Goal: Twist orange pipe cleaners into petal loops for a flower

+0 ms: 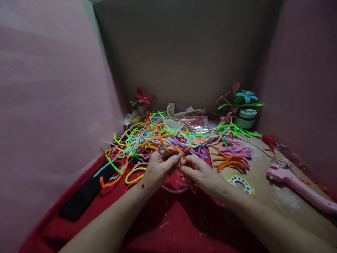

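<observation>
My left hand (163, 162) pinches an orange pipe cleaner (161, 137) between thumb and fingers, with its long end rising toward the pile. Close on the right, my right hand (198, 171) is closed at the fingertips on the same orange pipe cleaner, near its other end. Between the two hands the pipe cleaner is partly hidden by the fingers. Just behind them spreads a tangled heap of pipe cleaners (139, 140) in green, purple, orange, yellow and other colours. A yellow loop (134, 175) lies beside my left wrist.
On the cardboard (263, 182) at right lie orange and pink pipe cleaner bundles (228, 160), a tape roll (241, 183) and a pink glue gun (300, 186). A black strap (85, 191) lies left. Pipe cleaner flowers (143, 97) and a lidded pot (246, 118) stand at the back.
</observation>
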### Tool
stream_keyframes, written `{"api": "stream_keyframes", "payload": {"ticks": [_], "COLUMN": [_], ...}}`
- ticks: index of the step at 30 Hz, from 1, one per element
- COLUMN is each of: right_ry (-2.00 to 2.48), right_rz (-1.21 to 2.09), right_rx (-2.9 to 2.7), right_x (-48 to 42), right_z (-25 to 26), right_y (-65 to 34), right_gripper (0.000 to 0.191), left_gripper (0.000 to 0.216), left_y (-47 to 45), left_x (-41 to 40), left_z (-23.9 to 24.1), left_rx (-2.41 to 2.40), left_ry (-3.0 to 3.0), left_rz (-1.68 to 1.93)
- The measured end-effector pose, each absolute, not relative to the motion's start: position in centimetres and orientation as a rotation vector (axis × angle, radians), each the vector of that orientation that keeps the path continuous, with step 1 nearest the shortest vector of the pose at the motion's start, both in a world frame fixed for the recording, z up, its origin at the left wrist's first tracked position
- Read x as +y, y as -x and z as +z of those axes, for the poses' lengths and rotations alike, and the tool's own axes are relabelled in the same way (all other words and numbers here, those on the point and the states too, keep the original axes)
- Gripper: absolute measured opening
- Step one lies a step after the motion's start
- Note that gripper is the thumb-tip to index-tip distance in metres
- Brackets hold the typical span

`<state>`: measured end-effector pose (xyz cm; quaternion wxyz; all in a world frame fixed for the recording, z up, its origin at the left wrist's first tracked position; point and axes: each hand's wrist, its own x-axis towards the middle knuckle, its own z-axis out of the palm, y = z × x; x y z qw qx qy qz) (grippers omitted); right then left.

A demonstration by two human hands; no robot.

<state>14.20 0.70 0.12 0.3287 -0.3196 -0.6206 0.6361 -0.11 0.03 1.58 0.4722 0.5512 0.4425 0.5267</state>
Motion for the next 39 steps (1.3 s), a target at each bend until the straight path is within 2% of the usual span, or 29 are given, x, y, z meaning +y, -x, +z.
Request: {"api": "stream_keyframes", "payload": {"ticks": [3, 8, 21, 31, 34, 39], "right_ry": [0.861, 0.760, 0.776, 0.807, 0.933, 0.721], "right_rz": [1.614, 1.506, 1.141, 1.070, 1.183, 1.917], "right_rx": [-1.698, -1.728, -2.008, -2.098, -1.985, -1.403], "right_x": [0.4, 0.0, 0.1, 0.2, 0.3, 1.2], "right_z": [0.1, -0.1, -0.3, 0.1, -0.1, -1.0], "right_y": [-14.3, -14.7, -14.8, -15.0, -14.9, -14.7], "right_gripper": [0.006, 0.012, 0.023, 0.028, 0.023, 0.016], "left_gripper": [0.019, 0.020, 0.017, 0.017, 0.014, 0.019], "left_y": [0.2, 0.2, 0.0, -0.2, -0.1, 0.3], "left_x": [0.1, 0.1, -0.3, -0.3, -0.2, 0.0], "left_z": [1.4, 1.4, 1.9, 1.5, 1.7, 2.1], "left_rx": [1.098, 1.083, 1.063, 1.132, 1.119, 1.198], "left_ry": [-1.368, -1.418, -1.394, -1.404, -1.467, -1.465], "left_rz": [1.252, 1.151, 1.199, 1.211, 1.090, 1.109]}}
